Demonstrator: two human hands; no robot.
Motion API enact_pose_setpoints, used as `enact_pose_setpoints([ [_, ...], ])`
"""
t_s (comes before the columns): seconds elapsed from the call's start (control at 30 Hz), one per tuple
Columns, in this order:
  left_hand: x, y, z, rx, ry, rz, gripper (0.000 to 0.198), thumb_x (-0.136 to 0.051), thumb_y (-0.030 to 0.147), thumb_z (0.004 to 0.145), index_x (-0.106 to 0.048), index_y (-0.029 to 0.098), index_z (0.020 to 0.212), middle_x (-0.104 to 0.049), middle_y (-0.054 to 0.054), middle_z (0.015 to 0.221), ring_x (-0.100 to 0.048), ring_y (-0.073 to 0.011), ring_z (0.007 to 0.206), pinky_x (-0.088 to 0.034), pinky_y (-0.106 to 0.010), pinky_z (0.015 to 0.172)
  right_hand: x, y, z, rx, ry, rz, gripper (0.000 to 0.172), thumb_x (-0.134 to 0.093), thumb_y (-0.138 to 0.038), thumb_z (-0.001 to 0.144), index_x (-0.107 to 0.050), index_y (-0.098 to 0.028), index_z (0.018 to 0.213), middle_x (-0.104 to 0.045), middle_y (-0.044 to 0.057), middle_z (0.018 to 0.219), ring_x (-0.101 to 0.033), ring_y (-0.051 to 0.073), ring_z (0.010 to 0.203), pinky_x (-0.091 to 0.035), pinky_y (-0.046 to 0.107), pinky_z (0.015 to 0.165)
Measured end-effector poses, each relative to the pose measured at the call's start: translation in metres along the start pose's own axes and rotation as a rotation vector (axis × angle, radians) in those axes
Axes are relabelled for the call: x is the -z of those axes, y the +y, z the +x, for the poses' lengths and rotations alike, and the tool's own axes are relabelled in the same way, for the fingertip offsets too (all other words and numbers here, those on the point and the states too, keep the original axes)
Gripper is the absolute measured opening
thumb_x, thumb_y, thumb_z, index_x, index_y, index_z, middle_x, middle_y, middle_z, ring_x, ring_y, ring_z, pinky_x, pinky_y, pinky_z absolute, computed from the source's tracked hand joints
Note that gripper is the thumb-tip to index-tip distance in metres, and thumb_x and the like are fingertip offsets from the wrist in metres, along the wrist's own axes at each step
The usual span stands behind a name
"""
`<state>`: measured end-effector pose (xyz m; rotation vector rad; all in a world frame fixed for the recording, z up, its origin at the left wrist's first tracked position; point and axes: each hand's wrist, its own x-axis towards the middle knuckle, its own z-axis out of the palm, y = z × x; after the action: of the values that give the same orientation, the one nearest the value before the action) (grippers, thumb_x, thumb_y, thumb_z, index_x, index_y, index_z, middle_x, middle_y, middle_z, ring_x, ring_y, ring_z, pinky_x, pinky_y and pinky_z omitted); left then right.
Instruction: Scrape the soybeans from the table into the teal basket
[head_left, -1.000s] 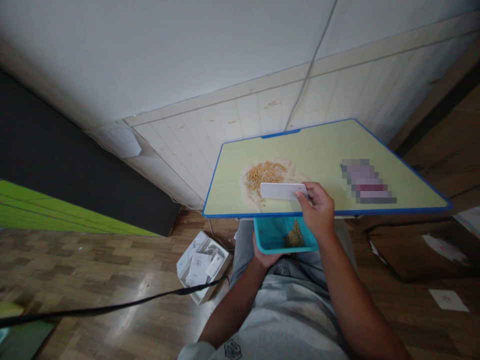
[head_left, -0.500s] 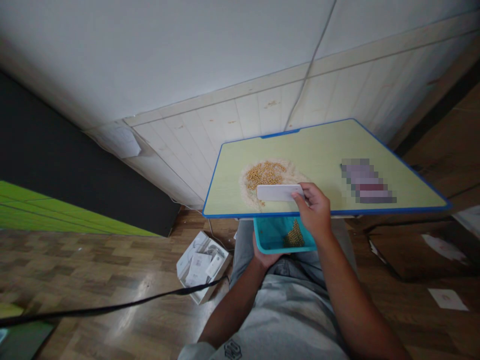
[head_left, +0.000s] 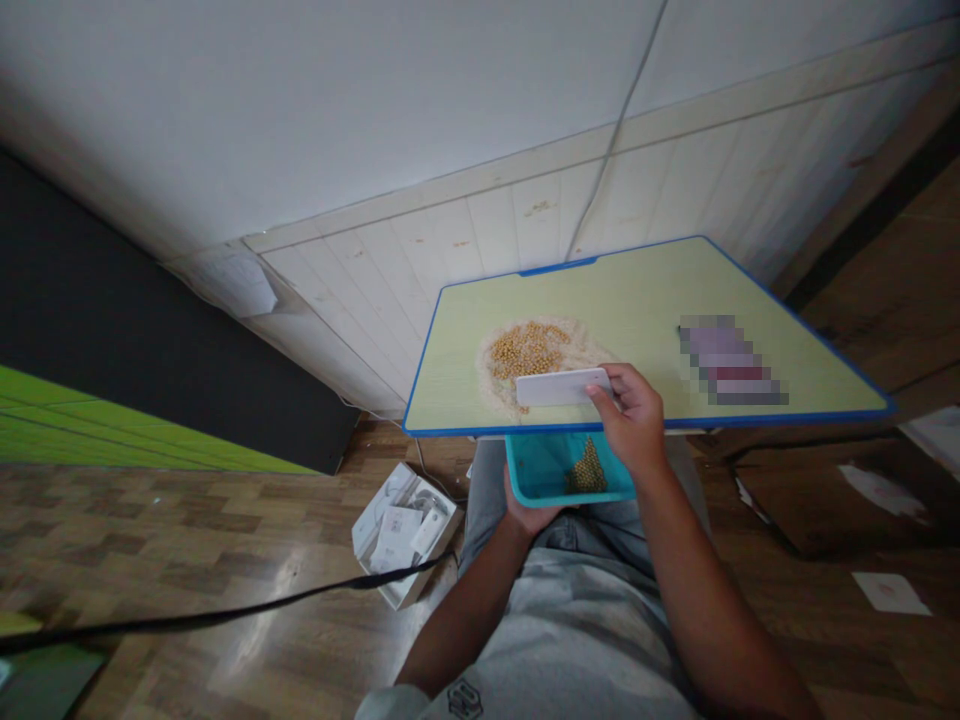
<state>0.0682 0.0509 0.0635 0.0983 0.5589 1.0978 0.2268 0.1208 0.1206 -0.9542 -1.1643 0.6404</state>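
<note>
Down at the near edge of the table (head_left: 660,290) we see our right hand (head_left: 634,425) pinching a white scraper (head_left: 559,387) by its right end, thumb and fingers closed tight on it. It is a thin, flat, smooth plastic rectangle with rounded corners. It stands on its long edge on the tabletop, with its long axis running left to right, nearly parallel to the blue front rim, and its free end points left. It sits at the near side of a grain pile (head_left: 529,350): round yellow beans heaped in the middle and a pale, fine, rice-like ring spread around them. The tabletop is pale green with a faint wood grain, and a blue band runs round its edge.

Just below the rim, our left hand (head_left: 529,515) cups a teal tray (head_left: 540,470) from underneath. The palm is pressed to its base, and the fingers are hidden behind it. The tray is glossy plastic, rectangular and shallow-walled, with a small heap of yellow beans (head_left: 587,470) in its right half.

Farther right on the table lies a blurred-out object (head_left: 731,360), well apart from the scraper. On the wood-plank floor by our left knee sits an open white box (head_left: 405,530) of papers, and a black strap (head_left: 225,615) trails across it.
</note>
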Motion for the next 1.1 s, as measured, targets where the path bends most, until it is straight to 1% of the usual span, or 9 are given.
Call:
enact_pose_setpoints([
  [0.13, -0.008, 0.002, -0.005, -0.005, 0.006, 0.038, 0.073, -0.034, 0.056, 0.115, -0.059, 0.016, 0.172, -0.050, -0.013, 0.186, -0.045, -0.0397, 0.174, -0.034, -0.061, 0.143, 0.001, -0.001, 0.000, -0.018, 0.001, 0.006, 0.020, -0.083, -0.042, 0.093, -0.074, -0.026, 0.101, -0.078, 0.000, 0.087, -0.075, 0.022, 0.081, -0.058, 0.031, 0.076],
  [0.27, -0.012, 0.004, -0.009, 0.018, 0.020, 0.033, 0.076, -0.031, 0.057, 0.115, -0.057, 0.015, 0.173, -0.050, -0.014, 0.185, -0.047, -0.0396, 0.172, -0.036, -0.061, 0.142, 0.001, -0.003, 0.001, -0.036, 0.002, 0.016, 0.022, -0.084, -0.042, 0.091, -0.073, -0.025, 0.099, -0.078, -0.001, 0.085, -0.075, 0.022, 0.079, -0.058, 0.031, 0.074],
  [0.47, -0.007, 0.004, -0.007, 0.010, 0.043, 0.061, 0.073, -0.037, 0.059, 0.114, -0.062, 0.021, 0.171, -0.057, -0.010, 0.182, -0.049, -0.0386, 0.171, -0.033, -0.063, 0.144, 0.003, -0.008, 0.002, -0.063, -0.005, 0.038, 0.025, -0.086, -0.045, 0.088, -0.072, -0.025, 0.096, -0.078, -0.001, 0.083, -0.075, 0.022, 0.078, -0.057, 0.030, 0.072],
  [0.57, -0.004, 0.003, -0.006, 0.028, 0.055, 0.066, 0.071, -0.036, 0.059, 0.114, -0.064, 0.024, 0.169, -0.059, -0.008, 0.180, -0.050, -0.0380, 0.171, -0.032, -0.066, 0.145, 0.003, -0.011, 0.003, -0.070, -0.004, 0.054, 0.023, -0.085, -0.043, 0.086, -0.073, -0.025, 0.095, -0.078, -0.001, 0.082, -0.074, 0.021, 0.076, -0.057, 0.029, 0.070],
  [0.7, -0.001, 0.003, -0.004, 0.026, 0.064, 0.072, 0.071, -0.034, 0.059, 0.114, -0.064, 0.024, 0.169, -0.062, -0.009, 0.177, -0.051, -0.0396, 0.170, -0.032, -0.071, 0.143, 0.003, -0.014, 0.003, -0.074, -0.005, 0.049, 0.020, -0.083, -0.040, 0.084, -0.073, -0.025, 0.093, -0.077, -0.001, 0.080, -0.072, 0.021, 0.073, -0.055, 0.028, 0.065],
  [0.8, 0.005, 0.003, -0.002, 0.027, 0.027, 0.074, 0.071, -0.035, 0.060, 0.114, -0.064, 0.025, 0.169, -0.062, -0.009, 0.178, -0.051, -0.0398, 0.170, -0.032, -0.070, 0.143, 0.004, -0.015, 0.004, -0.063, -0.009, 0.034, 0.019, -0.082, -0.040, 0.085, -0.072, -0.026, 0.094, -0.077, 0.000, 0.079, -0.071, 0.021, 0.072, -0.055, 0.029, 0.063],
  [0.97, 0.017, 0.001, 0.003, 0.042, -0.022, 0.023, 0.076, -0.031, 0.063, 0.114, -0.068, 0.021, 0.166, -0.060, -0.011, 0.179, -0.053, -0.0408, 0.168, -0.035, -0.067, 0.142, 0.004, -0.013, 0.003, -0.032, 0.067, -0.003, 0.020, -0.082, -0.040, 0.088, -0.071, -0.026, 0.096, -0.078, 0.001, 0.084, -0.073, 0.022, 0.076, -0.057, 0.030, 0.068],
  [1.1, 0.014, 0.000, 0.004, 0.020, -0.076, -0.001, 0.072, -0.038, 0.061, 0.113, -0.073, 0.017, 0.159, -0.059, -0.013, 0.180, -0.049, -0.0405, 0.171, -0.038, -0.061, 0.141, 0.003, -0.011, 0.001, -0.045, 0.033, 0.002, 0.020, -0.082, -0.041, 0.090, -0.072, -0.025, 0.098, -0.080, 0.001, 0.085, -0.075, 0.023, 0.078, -0.058, 0.030, 0.070],
])
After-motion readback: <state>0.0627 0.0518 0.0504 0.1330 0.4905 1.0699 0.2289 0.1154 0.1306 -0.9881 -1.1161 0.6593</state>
